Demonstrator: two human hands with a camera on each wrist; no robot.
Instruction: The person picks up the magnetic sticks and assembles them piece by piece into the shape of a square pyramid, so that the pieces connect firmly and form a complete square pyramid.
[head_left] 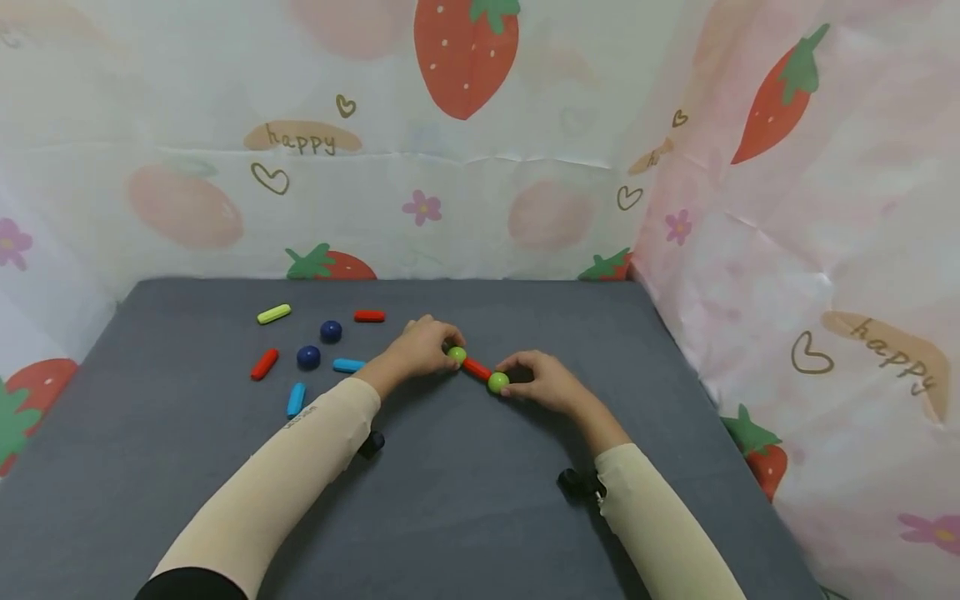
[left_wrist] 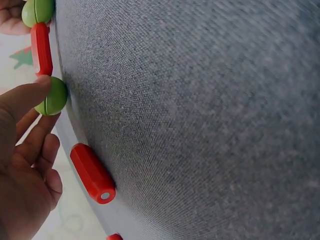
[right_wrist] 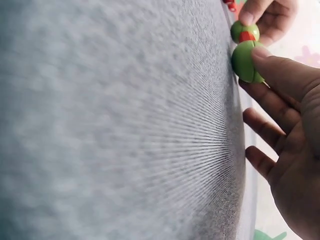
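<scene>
A red rod (head_left: pixel 476 369) runs between two green balls, joined end to end in one piece low over the table. My left hand (head_left: pixel 426 346) pinches the far-left green ball (head_left: pixel 457 356) between thumb and fingers. The nearer green ball (head_left: pixel 498 383), at the rod's other end, is pinched by my right hand (head_left: pixel 547 382). In the left wrist view the thumb presses on the seamed green ball (left_wrist: pixel 56 96), right beside the red rod's end (left_wrist: pixel 42 49). The right wrist view shows the rod mostly hidden behind the right hand's green ball (right_wrist: pixel 244 61).
Left of my hands lie two dark blue balls (head_left: pixel 308 357), a yellow-green rod (head_left: pixel 273 314), blue rods (head_left: pixel 296 400) and other red rods (head_left: pixel 264 364). One red rod (head_left: pixel 369 316) is close behind the left hand. A patterned curtain (head_left: pixel 465 167) borders the grey table (head_left: pixel 465 517).
</scene>
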